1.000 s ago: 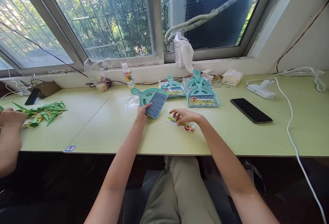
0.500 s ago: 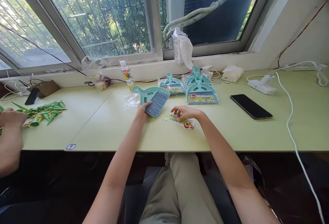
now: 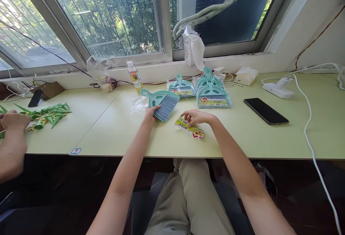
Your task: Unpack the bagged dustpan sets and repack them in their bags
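Observation:
My left hand [image 3: 151,114] grips a teal dustpan and brush set [image 3: 159,98] over the table, its handle pointing up and left and its blue-grey bristles facing me. To the right of it, my right hand [image 3: 196,117] has its fingers pinched at the upper edge of a yellow-green printed label card [image 3: 191,128], which is tilted and seems slightly raised from the tabletop. Behind my hands, bagged dustpan sets with similar labels lie in a stack [image 3: 212,94], with another bagged set [image 3: 181,85] at its left.
Clear plastic wrap [image 3: 139,104] and a drink bottle [image 3: 135,76] are behind my left hand. At the right lie a black phone [image 3: 265,111], a power strip [image 3: 278,89] and a white cable. A co-worker's hand [image 3: 16,120] is among green cone-shaped pieces [image 3: 51,114] at far left.
The label card has tilted up and come slightly nearer to me with my right hand's fingers on it. My left hand keeps the dustpan set in place. The view has shifted slightly.

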### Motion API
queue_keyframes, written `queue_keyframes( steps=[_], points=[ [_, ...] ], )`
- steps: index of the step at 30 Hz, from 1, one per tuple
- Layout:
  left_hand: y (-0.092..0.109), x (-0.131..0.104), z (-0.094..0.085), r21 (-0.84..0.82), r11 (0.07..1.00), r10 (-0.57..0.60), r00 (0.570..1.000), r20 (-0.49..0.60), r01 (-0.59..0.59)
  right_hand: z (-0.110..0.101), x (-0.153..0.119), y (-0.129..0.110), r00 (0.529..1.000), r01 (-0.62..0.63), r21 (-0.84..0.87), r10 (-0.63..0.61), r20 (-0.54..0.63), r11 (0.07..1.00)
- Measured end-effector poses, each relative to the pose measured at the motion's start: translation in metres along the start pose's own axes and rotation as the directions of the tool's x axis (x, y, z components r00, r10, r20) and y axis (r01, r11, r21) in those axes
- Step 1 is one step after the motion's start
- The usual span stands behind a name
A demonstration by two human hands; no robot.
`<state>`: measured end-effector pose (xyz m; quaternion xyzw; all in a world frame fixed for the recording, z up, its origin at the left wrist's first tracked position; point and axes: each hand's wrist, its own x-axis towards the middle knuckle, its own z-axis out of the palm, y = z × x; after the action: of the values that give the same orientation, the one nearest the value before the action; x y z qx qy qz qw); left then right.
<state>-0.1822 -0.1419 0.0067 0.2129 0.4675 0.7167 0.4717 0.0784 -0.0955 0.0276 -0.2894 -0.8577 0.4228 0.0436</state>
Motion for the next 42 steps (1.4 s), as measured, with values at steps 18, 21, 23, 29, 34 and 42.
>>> queue_keyframes(
  steps=[18, 21, 23, 29, 34, 42],
  points=[
    [-0.006, -0.033, 0.026, 0.042, 0.989, 0.119, 0.937, 0.328, -0.141, 0.024, 0.035, -0.013, 0.701, 0.229, 0.554, 0.258, -0.664, 0.801],
    [-0.008, -0.033, 0.027, 0.055, 0.988, 0.116, 0.935, 0.334, -0.143, 0.026, 0.039, -0.006, 0.687, 0.133, 0.525, 0.304, -0.660, 0.841],
    [-0.008, -0.033, 0.027, 0.053, 0.988, 0.122, 0.935, 0.333, -0.148, 0.029, 0.041, -0.004, 0.690, 0.087, 0.503, 0.312, -0.653, 0.860],
    [-0.009, -0.032, 0.027, 0.050, 0.973, 0.193, 0.917, 0.349, -0.224, 0.039, 0.043, -0.008, 0.717, 0.016, 0.470, 0.317, -0.621, 0.883],
    [-0.009, -0.030, 0.025, 0.047, 0.974, 0.199, 0.933, 0.300, -0.223, 0.037, 0.041, -0.011, 0.695, -0.045, 0.324, 0.263, -0.669, 0.945],
    [-0.008, -0.037, 0.029, 0.040, 0.961, 0.237, 0.890, 0.390, -0.273, 0.038, 0.041, -0.010, 0.706, -0.059, 0.341, 0.280, -0.651, 0.938]
  ],
)
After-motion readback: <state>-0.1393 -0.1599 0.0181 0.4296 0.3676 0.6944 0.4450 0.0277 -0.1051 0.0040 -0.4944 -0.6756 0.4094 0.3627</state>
